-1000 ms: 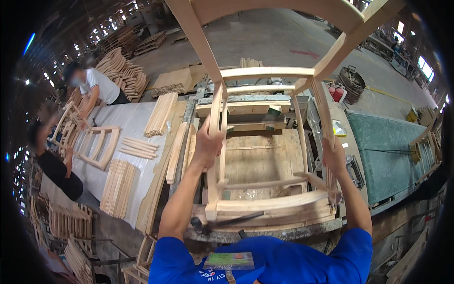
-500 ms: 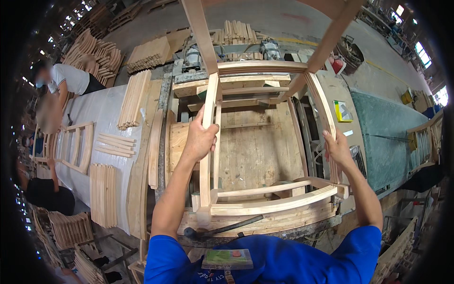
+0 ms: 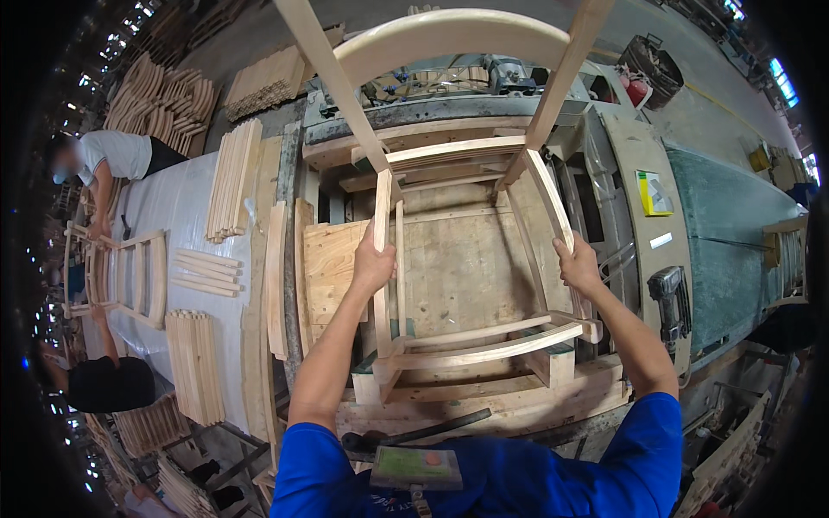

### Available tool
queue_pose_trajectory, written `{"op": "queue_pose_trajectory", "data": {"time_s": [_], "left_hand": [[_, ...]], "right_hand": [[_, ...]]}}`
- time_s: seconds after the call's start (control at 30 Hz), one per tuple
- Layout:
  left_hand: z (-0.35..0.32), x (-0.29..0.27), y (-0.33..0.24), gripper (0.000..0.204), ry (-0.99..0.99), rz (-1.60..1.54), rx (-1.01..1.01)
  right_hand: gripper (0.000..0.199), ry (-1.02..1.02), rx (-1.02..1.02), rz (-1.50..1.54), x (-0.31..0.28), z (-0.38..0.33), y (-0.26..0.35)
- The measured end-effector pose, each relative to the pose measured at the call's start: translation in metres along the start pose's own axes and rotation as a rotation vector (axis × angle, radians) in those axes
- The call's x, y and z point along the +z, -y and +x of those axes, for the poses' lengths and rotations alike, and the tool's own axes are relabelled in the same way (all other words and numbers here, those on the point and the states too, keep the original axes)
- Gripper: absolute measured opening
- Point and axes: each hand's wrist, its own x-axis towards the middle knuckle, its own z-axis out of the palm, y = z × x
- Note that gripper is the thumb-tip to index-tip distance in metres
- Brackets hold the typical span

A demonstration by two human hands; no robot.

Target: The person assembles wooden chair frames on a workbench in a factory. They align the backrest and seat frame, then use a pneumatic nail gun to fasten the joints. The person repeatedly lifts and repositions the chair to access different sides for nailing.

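- wooden chair frame (image 3: 492, 350) sits in front of you, over the plywood bed (image 3: 466, 268) of the bench machine, its back pointing away from you and its seat opening looking down onto the bed.
- as far as one can judge, you are at the placing step: steadying the assembled frame above the bed and lining it up with the wooden supports. whether its front corners rest on the left support block (image 3: 367, 387) and the right support block (image 3: 561, 367) or hang just above them, you cannot tell from this angle.
- on the left, your left hand (image 3: 374, 263) is curled round the left seat rail (image 3: 382, 203), gripping it near mid-length.
- on the right, your right hand (image 3: 577, 262) clasps the right seat rail (image 3: 546, 190), thumb toward the inside; its far fingers are partly hidden.
- your next move probably calls for keeping both rails level, easing the corners square to the blocks, and loosening your hold only once the frame bears evenly.
- looking across the frame, the left back post (image 3: 337, 78) slants up and out of view, pale and smooth.
- in the middle, the arched crest rail (image 3: 458, 33) bridges the posts, while the rear seat rail (image 3: 458, 151) shows fine lines along its length; the front edge bows toward you.
- the right back post (image 3: 566, 73) slants outward too. the wood looks raw, with no seat fitted.
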Motion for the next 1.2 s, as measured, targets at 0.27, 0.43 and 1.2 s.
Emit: {"op": "queue_pose_trajectory", "data": {"time_s": [0.27,0.43,1.2], "left_hand": [[0.021,-0.006,0.046,0.054,-0.236,0.629,0.242],[-0.022,0.009,0.042,0.068,-0.302,0.862,0.167],[-0.006,0.007,0.074,0.1,-0.258,1.226,-0.008]], "right_hand": [[0.041,0.054,0.026,0.048,0.055,0.041,-0.033],[0.057,0.236,0.021,0.065,0.041,0.002,-0.042],[0.046,0.224,0.067,0.016,0.05,-0.028,-0.052]]}}
